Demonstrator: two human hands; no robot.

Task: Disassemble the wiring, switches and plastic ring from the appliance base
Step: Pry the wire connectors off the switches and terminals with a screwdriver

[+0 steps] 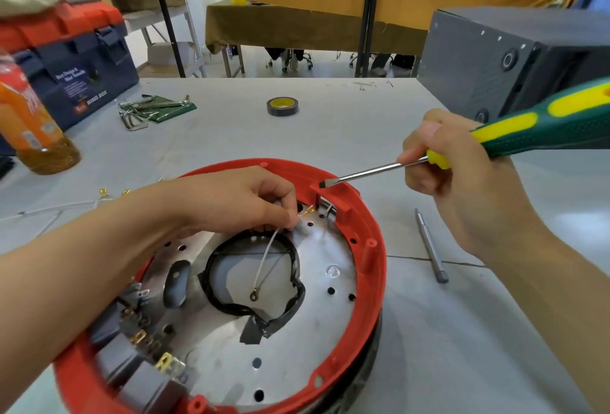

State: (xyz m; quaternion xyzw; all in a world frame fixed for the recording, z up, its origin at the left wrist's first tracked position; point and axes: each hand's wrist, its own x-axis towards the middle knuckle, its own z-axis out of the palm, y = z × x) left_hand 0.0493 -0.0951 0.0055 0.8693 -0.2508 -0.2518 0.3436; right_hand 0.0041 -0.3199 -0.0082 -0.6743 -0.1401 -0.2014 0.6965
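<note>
Appliance base [297, 347] sits upside down on the desk [198, 149] right under me, with the red plastic ring [376, 268] around its metal plate. I see my left hand [237, 199] reaching in over the ring's far side, fingertips pinching a white wire [268, 248] near its upper end. That wire hangs down over the taped central opening and ends in a small ring terminal, free of any post. My right hand [439, 163] is wrapped around a green-and-yellow flathead screwdriver [495, 136], index finger laid along the shank. Its blade tip rests on the red housing block [330, 199] at the ring's far rim.

By my reckoning the job is partway through. Loose white leads with brass spade terminals [104, 192] already lie on the desk left of the base, so some wiring looks to be off. Still in place are the grey switch blocks [142, 364] with brass tabs at the near-left rim, the ring itself, and whatever sits inside the red housing. I judge the present step to be prying at that housing while I pull the wire clear.

The screwdriver's long axis runs from upper right, at the handle, down to lower left, tip pointing toward the ring's far edge. The base lies flat, open side up. A grey metal rod [430, 245] lies on the desk right of the ring, and a roll of tape [282, 106] sits farther back.
</note>
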